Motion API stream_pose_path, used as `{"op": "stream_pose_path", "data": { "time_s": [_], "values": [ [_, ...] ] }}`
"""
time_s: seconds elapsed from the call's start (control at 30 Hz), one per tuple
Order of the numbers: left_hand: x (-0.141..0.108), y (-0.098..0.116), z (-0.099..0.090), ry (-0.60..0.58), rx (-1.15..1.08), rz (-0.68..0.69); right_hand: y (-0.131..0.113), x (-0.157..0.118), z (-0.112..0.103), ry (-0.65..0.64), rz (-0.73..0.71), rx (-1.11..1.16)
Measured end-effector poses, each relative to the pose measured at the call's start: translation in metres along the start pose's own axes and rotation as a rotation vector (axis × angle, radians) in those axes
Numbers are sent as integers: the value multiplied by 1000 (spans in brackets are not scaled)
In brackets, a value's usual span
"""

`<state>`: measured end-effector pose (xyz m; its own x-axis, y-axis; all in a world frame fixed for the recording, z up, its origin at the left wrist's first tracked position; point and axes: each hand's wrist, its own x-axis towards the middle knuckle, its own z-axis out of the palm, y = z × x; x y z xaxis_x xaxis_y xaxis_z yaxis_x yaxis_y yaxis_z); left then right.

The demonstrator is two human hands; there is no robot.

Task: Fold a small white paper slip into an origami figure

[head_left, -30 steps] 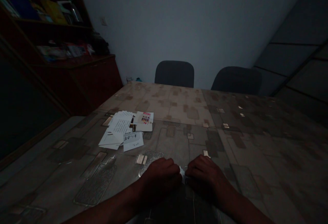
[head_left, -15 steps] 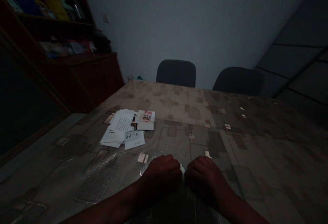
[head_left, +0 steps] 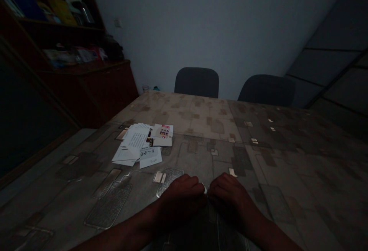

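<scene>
Fingers of the bare left hand and bare right hand were curled nearly closed, seemingly pinching a small white paper-like scrap between them.

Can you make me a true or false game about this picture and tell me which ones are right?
1. Something small and white shows between the left hand and the right hand. True.
2. The left hand is stretched out flat. False: its fingers are curled in.
3. Papers lie on the tabletop, farther off than the hands. True.
4. The papers are squared up in one neat pile. False: they are spread out and overlapping.
5. Two dark chairs show beyond the far edge. True.
6. The tabletop is plain. False: it has a pattern of boxes.
</scene>
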<state>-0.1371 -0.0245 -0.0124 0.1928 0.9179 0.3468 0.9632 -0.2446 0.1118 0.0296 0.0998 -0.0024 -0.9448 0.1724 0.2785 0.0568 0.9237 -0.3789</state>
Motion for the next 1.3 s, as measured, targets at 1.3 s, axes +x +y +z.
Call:
{"op": "stream_pose_path", "data": {
  "time_s": [1.3],
  "values": [
    [1,12,-7,-26,-213,-342,-7,3,3,17,123,50]
  ]
}}
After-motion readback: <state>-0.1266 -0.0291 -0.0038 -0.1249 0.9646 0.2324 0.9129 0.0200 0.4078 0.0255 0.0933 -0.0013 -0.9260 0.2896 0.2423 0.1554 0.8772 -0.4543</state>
